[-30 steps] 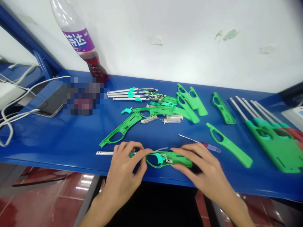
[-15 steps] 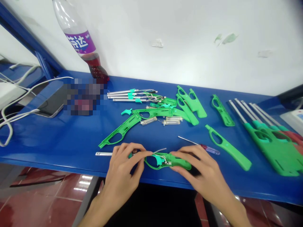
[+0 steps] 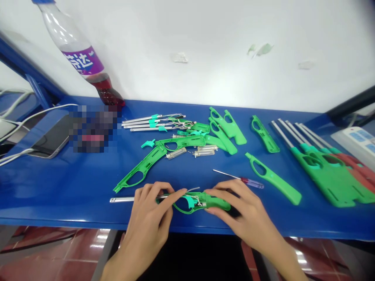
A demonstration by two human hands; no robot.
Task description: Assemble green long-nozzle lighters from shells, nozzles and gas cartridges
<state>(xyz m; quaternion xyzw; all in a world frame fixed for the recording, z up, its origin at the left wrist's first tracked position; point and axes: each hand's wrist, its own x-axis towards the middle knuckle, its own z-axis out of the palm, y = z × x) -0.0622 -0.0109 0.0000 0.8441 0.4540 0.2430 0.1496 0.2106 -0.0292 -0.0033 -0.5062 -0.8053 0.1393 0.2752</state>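
Note:
An opened green utility lighter [image 3: 191, 208] lies at the table's front edge, its teal trigger [image 3: 190, 201] and white wires showing in the casing. My left hand [image 3: 152, 212] is closed around its front end, near the metal tube [image 3: 121, 200]; the fingertips are partly hidden. My right hand [image 3: 243, 207] pinches the handle end between thumb and fingers. A thin clear tube [image 3: 193, 189] sticks up by my left fingertips. Just beyond my right hand lies a screwdriver [image 3: 252, 182] with a clear purple-red handle.
Behind lie green casing halves [image 3: 143, 168], metal tubes with wires [image 3: 146, 124] and clear fuel tanks [image 3: 205, 152]. A loose casing half [image 3: 275, 179] and assembled lighters [image 3: 331, 179] are at right. A soda bottle [image 3: 84, 62] and phone [image 3: 52, 134] stand and lie at left.
The view has shifted a little, so everything on the table appears moved left. Both hands keep their hold on the lighter, with hardly any change in finger position.

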